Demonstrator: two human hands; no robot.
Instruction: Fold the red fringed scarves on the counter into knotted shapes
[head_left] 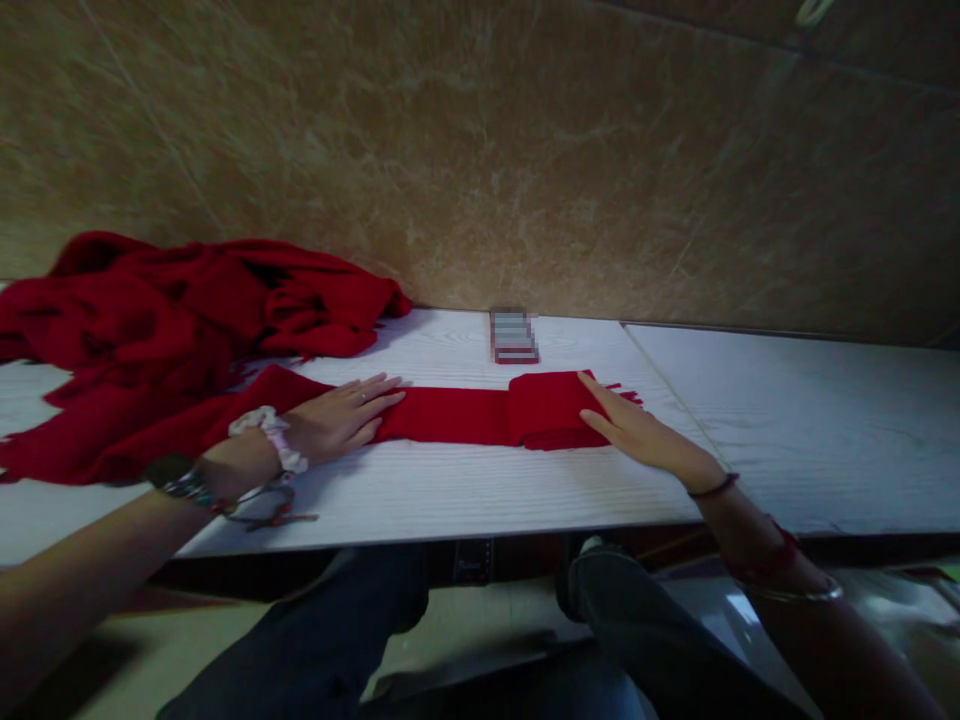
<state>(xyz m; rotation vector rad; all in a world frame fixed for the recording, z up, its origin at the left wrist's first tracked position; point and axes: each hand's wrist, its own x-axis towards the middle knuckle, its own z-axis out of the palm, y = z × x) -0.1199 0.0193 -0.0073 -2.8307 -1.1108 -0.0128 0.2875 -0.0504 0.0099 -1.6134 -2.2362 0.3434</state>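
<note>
2 hands partly hiding red scarf, small object pixelated

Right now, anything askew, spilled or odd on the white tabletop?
No spill or damage visible. The heaped red fabric at left looks untidy: crumpled, unlike the smooth red cloth strip under the left hand.

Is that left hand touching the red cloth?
Touching. The head view shows the left hand lying flat on the red cloth, no gap showing.
</note>
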